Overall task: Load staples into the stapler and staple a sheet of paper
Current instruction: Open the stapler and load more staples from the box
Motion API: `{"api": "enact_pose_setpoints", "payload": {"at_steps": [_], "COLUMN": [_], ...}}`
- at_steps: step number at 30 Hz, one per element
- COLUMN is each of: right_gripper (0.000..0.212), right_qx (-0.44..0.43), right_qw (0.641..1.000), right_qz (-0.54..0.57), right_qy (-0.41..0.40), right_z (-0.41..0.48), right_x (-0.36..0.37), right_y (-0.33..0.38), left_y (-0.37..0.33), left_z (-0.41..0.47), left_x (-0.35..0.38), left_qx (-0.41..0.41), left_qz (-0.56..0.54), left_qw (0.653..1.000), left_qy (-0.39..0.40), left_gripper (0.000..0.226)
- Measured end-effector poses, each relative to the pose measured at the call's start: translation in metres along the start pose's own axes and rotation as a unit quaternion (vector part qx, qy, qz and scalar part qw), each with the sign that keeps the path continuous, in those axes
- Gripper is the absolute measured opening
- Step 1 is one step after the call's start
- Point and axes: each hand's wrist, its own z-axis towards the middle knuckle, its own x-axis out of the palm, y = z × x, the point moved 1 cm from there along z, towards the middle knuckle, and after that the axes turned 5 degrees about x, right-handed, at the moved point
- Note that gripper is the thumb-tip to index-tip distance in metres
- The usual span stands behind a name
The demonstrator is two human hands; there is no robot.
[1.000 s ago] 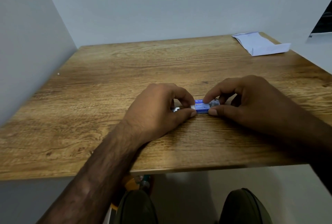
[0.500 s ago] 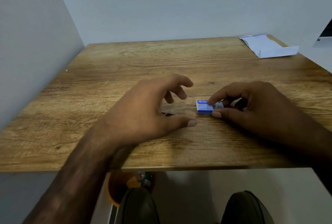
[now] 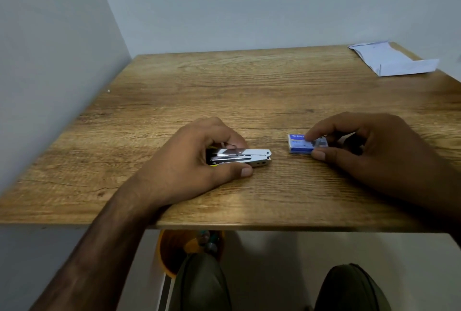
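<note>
I hold the stapler and the staple box on the desk.

My left hand [image 3: 197, 163] wraps around the shiny stapler [image 3: 240, 157], thumb in front and fingers [image 3: 233, 139] behind, and it lies flat on the desk [image 3: 249, 86]. My right hand [image 3: 369, 153] pinches the little blue staple box [image 3: 300, 144] between thumb and pointer finger. The box sits on the desk, near the stapler but not touching it. The paper [image 3: 394, 59] lies far off at the back right corner.

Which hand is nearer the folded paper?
Right. The right hand sits on the staple box, below the folded paper at the table's far right corner; the left hand grips the stapler, further left.
</note>
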Motion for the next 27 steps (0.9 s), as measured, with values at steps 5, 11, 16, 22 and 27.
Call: {"api": "enact_pose_setpoints", "payload": {"at_steps": [5, 11, 16, 22, 27], "right_gripper": [0.022, 0.021, 0.024, 0.027, 0.032], "right_qx": [-0.003, -0.08, -0.077, -0.092, -0.116], "right_qw": [0.998, 0.99, 0.996, 0.995, 0.991], "right_qz": [0.062, 0.112, 0.033, 0.018, 0.0], "right_qy": [-0.002, 0.007, 0.041, 0.044, 0.06], "right_z": [0.003, 0.01, 0.01, 0.009, 0.005], "right_x": [-0.002, -0.001, 0.021, 0.027, 0.023], "right_y": [0.006, 0.043, 0.049, 0.044, 0.039], "left_y": [-0.009, -0.017, -0.016, -0.013, -0.012], "left_z": [0.008, 0.013, 0.006, -0.011, -0.016], "left_x": [0.01, 0.017, 0.014, 0.004, 0.002], "left_qx": [-0.004, -0.029, -0.038, 0.029, 0.066], "left_qz": [0.03, 0.026, -0.022, -0.019, 0.007], "left_qw": [1.0, 0.999, 0.999, 0.999, 0.996], "left_qy": [0.006, -0.016, -0.017, -0.031, -0.062], "left_gripper": [0.029, 0.053, 0.072, 0.046, 0.026]}}
